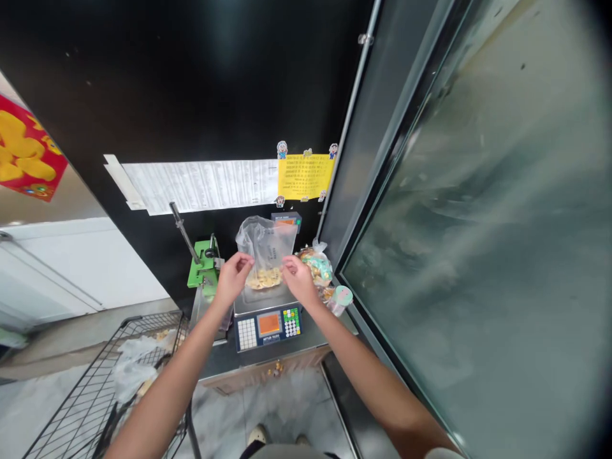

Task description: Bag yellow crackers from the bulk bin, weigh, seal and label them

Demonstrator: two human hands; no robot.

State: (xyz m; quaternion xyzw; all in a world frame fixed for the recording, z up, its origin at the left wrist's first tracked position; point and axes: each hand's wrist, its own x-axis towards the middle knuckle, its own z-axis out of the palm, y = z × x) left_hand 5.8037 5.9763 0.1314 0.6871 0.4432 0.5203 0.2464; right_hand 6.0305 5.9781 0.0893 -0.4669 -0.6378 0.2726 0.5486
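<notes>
A clear plastic bag (266, 250) stands on the steel platter of a digital weighing scale (268, 326), with pale yellow crisp-like food pieces (263, 278) gathered at its bottom. My left hand (233, 277) pinches the bag's left side, and my right hand (298, 278) pinches its right side. Both hands hover just above the platter. The bag's upper part stands open and loose. The scale's orange display and keypads face me, unhidden by my arms.
A green lever-handled machine (204, 264) stands left of the scale. To the right lie a wrapped food package (316, 266) and a round mint-lidded tub (341, 299). A wire cart (109, 382) sits at lower left, and a tall glass door (459, 223) fills the right.
</notes>
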